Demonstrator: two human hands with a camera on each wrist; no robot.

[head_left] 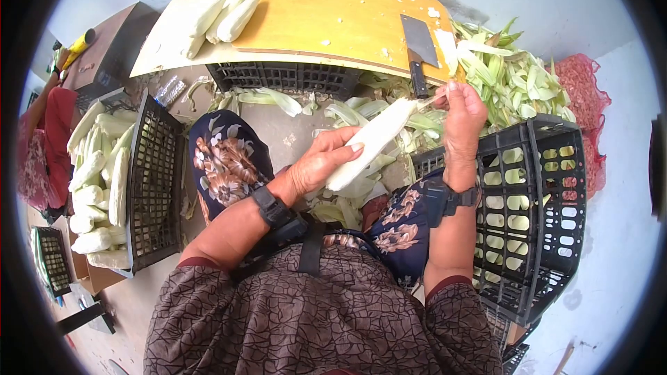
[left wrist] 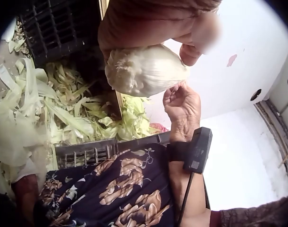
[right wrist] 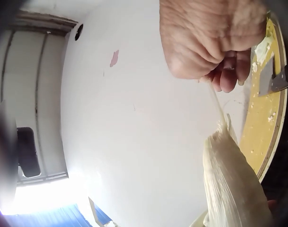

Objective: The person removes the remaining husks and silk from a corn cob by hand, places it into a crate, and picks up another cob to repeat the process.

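My left hand (head_left: 323, 161) grips an ear of corn (head_left: 375, 140) in pale husk, its thumb lying along the top. The ear slants up to the right over my lap. At its tip my right hand (head_left: 463, 114) pinches a thin strand, which stretches taut from the husk in the right wrist view, with the fingers (right wrist: 229, 75) curled. The blunt cut base of the ear (left wrist: 129, 71) faces the left wrist camera. Beyond the right hand, a cleaver (head_left: 420, 52) lies on the yellow board (head_left: 333, 14).
Several husked ears (head_left: 221, 19) lie at the board's left. A black crate (head_left: 154, 187) of corn stands left, another black crate (head_left: 531, 215) right. Loose husks (head_left: 511, 73) pile up behind the right crate and litter the floor. A red mesh sack (head_left: 583, 97) leans against the wall.
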